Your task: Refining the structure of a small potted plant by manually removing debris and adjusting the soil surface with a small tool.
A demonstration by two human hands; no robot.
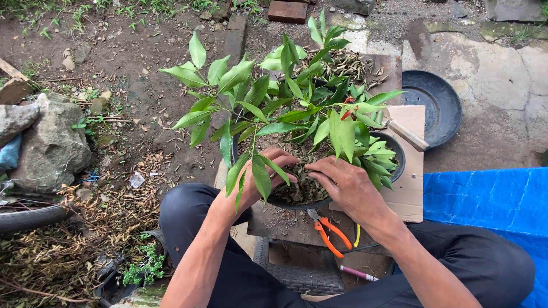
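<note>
A black round pot (pixel 398 157) stands in front of me on a brown cardboard sheet (pixel 410 194). It holds a leafy green plant (pixel 297 108) and a layer of dry leaves (pixel 299 188). My left hand (pixel 260 177) rests on the near rim, fingers curled over the dry leaves, partly hidden by hanging foliage. My right hand (pixel 345 185) presses flat on the dry leaves beside it, fingers pointing left. Neither hand holds a tool.
Orange-handled pliers (pixel 328 231) lie on the board below the pot. A wooden tool handle (pixel 406 135) pokes out at the right. An empty black dish (pixel 434 105) sits at the right, a blue tarp (pixel 491 205) beside my knee, rocks (pixel 48 142) at the left.
</note>
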